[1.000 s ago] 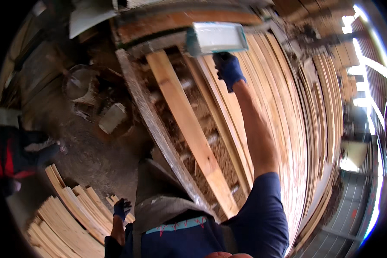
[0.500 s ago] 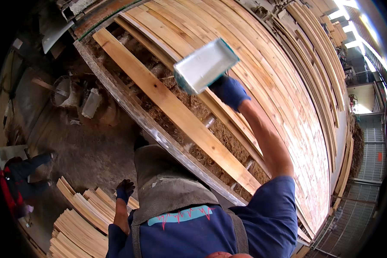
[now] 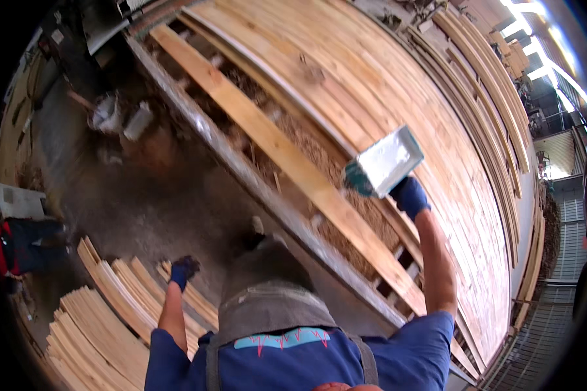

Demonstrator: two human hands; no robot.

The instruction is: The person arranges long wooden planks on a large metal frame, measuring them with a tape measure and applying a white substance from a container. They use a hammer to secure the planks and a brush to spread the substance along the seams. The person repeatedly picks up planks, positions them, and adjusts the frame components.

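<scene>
A dark blue glove covers my right hand [image 3: 411,197], which is closed on the near end of a teal rectangular container [image 3: 391,159]. Its upper face is white, seemingly from a paste or liquid. I hold it over the inner edge of a wide panel of joined wooden boards [image 3: 346,78]. Below it, a single loose plank [image 3: 267,133] lies along the frame beside brown shavings. My left hand [image 3: 184,268], also in a blue glove, hangs low with nothing visible in it, its fingers loosely apart. It is nearest to the stacked wooden strips [image 3: 98,339].
A metal-edged frame [image 3: 222,140] runs between me and the boards. A bucket [image 3: 105,114] and a pale block-like object [image 3: 137,122] stand on the floor at left. Another person [image 3: 29,244] is at the far left. Long planks [image 3: 476,85] lie beyond the panel.
My right hand has carried the container toward the right and nearer to me along the boards. My left arm has swung outward a little, and my view has shifted as I move.
</scene>
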